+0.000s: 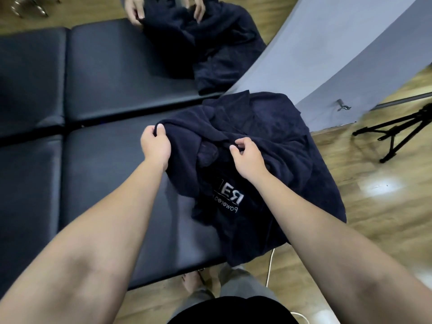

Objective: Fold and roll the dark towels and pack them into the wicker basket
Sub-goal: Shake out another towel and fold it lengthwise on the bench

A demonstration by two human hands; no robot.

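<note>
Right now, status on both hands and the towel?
Left hand and right hand both pinching the dark towel, still crumpled on the padded bench. No wicker basket in view. Second person's hands work another towel opposite.

Navy towel (268, 136) with white lettering, black padded bench (105, 90), brown wood-grain floor (385, 206)

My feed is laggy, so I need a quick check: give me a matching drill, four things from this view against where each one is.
Things:
1. left hand
2. right hand
3. far towel
4. tripod

Places:
A. on the wood floor, right
B. grip on the near towel's left edge
C. under another person's hands, on the far bench
D. pinching a fold mid-towel, above the white logo

Pairs: 1-B, 2-D, 3-C, 4-A
</note>
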